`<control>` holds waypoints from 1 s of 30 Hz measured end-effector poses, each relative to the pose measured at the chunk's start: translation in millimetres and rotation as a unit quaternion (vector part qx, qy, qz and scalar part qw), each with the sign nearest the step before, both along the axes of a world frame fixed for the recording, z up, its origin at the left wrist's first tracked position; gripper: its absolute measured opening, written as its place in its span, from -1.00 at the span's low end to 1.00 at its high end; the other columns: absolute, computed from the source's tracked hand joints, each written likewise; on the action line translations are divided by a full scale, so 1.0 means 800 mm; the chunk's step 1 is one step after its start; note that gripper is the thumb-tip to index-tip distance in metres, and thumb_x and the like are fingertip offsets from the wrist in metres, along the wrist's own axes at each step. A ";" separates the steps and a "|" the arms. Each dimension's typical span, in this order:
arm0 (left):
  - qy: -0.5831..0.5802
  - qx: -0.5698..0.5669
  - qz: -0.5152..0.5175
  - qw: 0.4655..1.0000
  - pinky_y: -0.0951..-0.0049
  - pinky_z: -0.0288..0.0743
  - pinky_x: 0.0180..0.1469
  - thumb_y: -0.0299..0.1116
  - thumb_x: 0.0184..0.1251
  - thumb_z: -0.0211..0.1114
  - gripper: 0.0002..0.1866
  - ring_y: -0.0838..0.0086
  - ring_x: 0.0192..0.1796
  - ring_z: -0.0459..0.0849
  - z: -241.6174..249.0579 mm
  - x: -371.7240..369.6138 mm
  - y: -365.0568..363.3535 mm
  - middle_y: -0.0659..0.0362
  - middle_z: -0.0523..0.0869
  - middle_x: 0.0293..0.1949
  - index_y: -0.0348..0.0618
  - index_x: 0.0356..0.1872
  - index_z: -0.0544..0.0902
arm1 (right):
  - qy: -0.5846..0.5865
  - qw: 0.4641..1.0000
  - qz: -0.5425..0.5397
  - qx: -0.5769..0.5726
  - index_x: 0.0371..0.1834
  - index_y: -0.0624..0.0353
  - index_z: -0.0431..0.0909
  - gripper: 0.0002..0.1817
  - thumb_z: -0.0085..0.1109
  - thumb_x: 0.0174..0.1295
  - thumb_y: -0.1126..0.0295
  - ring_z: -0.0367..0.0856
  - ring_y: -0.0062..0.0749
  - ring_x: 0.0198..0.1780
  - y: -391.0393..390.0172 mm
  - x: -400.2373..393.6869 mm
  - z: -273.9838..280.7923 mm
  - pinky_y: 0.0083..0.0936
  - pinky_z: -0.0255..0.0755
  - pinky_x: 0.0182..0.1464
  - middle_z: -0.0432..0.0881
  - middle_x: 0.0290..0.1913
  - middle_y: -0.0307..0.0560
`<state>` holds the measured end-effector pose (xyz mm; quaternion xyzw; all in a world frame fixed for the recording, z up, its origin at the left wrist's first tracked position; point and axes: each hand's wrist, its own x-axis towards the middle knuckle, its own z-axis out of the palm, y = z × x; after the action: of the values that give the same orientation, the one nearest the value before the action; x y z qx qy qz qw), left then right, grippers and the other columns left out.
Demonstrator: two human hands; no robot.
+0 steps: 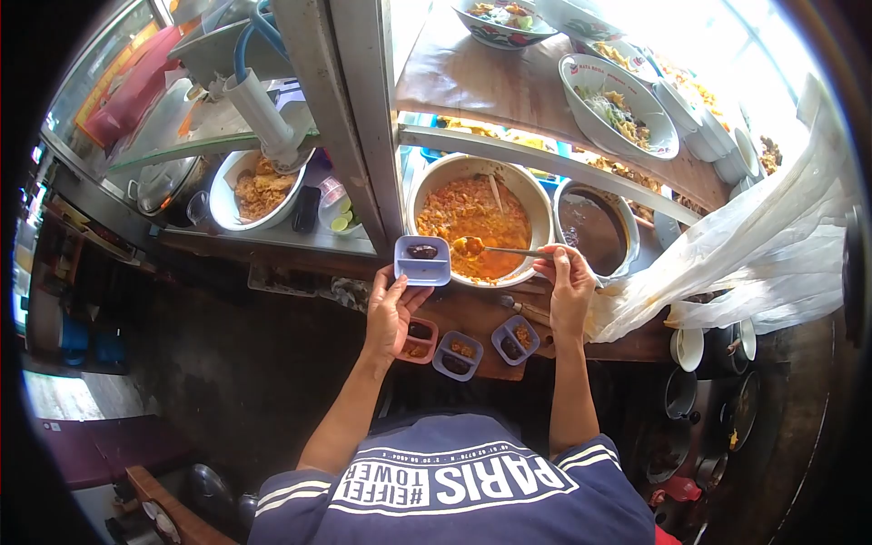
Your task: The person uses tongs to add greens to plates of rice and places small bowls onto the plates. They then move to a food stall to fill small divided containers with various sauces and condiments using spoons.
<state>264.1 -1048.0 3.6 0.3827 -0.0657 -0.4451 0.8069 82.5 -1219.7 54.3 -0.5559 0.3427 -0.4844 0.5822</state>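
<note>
My left hand (392,311) grips a small lilac two-compartment sauce dish (423,270) from below. Dark sauce lies in its far compartment, and the near one is bare. In my right hand (568,277) is the handle of a metal spoon (513,251). The spoon's bowl carries orange-red sauce and hovers over the near left part of a big pale pot (543,204) of chunky orange-red sauce, close to the dish. A pale utensil handle (496,193) sticks up from that sauce. To the right, a second pot (627,213) contains dark brown liquid.
Below my hands, a pink divided dish (419,356) and two lilac ones, a middle dish (457,372) and a right dish (515,339), hold sauces. A white plastic sheet (727,263) drapes at right. Bowls of food (620,113) fill the upper shelf. A metal post (359,118) stands left of the pot.
</note>
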 end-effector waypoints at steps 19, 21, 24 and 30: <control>0.041 -0.052 -0.048 0.997 0.14 0.45 0.30 -0.46 0.51 -0.08 -0.77 0.21 0.14 0.61 0.001 -0.010 -0.030 -0.04 0.56 0.06 -0.20 0.11 0.30 | 0.015 0.980 0.103 -0.169 -0.20 0.43 0.52 -0.83 -0.09 0.40 0.58 0.64 -0.46 -0.17 0.057 0.000 0.019 -0.54 0.57 -0.04 0.63 -0.15 0.02; 0.046 -0.046 -0.048 0.997 0.14 0.45 0.30 -0.46 0.50 -0.08 -0.78 0.21 0.14 0.60 -0.002 -0.013 -0.023 -0.05 0.56 0.06 -0.19 0.10 0.30 | 0.024 0.979 0.103 -0.173 -0.19 0.41 0.52 -0.81 -0.10 0.43 0.51 0.64 -0.47 -0.16 0.065 -0.003 0.017 -0.54 0.58 -0.03 0.61 -0.14 0.01; 0.047 -0.057 -0.042 0.996 0.15 0.45 0.30 -0.45 0.50 -0.07 -0.78 0.21 0.14 0.60 -0.003 -0.011 -0.027 -0.05 0.56 0.06 -0.19 0.10 0.31 | 0.019 0.983 0.091 -0.156 -0.19 0.41 0.51 -0.80 -0.10 0.44 0.51 0.64 -0.47 -0.18 0.061 0.002 0.020 -0.54 0.58 -0.04 0.61 -0.14 0.02; 0.042 -0.050 -0.007 0.998 0.17 0.48 0.27 -0.50 0.48 -0.08 -0.75 0.23 0.12 0.61 0.000 -0.007 -0.019 0.00 0.56 0.07 -0.18 0.12 0.29 | 0.000 0.988 0.001 -0.153 -0.19 0.42 0.52 -0.83 -0.10 0.42 0.56 0.64 -0.50 -0.22 0.041 0.004 0.031 -0.58 0.57 -0.11 0.64 -0.20 -0.01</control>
<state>258.3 -1063.4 3.9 0.3222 -0.0571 -0.4626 0.8240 85.8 -1186.6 79.3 -0.6388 0.2644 -0.5304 0.4907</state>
